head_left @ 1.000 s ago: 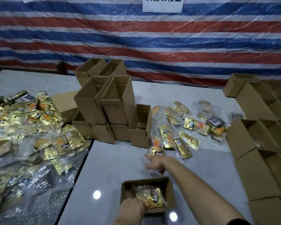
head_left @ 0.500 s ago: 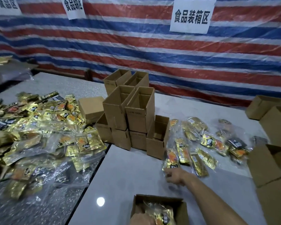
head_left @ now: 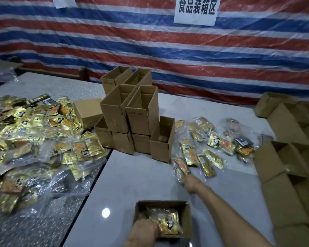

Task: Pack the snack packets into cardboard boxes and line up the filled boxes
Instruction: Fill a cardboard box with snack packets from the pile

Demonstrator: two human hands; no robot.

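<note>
Centre cluster of brown cardboard boxes [head_left: 141, 113]: nine; four on top, four beneath, one closed beside them; small open brown cardboard box [head_left: 186, 218] at the near edge: one, with one gold foil snack packet [head_left: 166, 223] showing inside; right-side brown boxes [head_left: 284, 122]: at least seven, frame edge cuts off the rest; loose gold packets [head_left: 216, 141] right of the cluster: roughly a dozen, overlap blurs the count; one more blurred gold packet [head_left: 180, 168] in the right grip [head_left: 190, 181]; heap of gold packets [head_left: 43, 139] at left: too many to count; white paper signs [head_left: 194, 10]: two; tabletops: two, speckled grey tabletop [head_left: 34, 220] and smooth pale grey tabletop [head_left: 132, 175]; hands: two, left grip [head_left: 144, 230] included.
</note>
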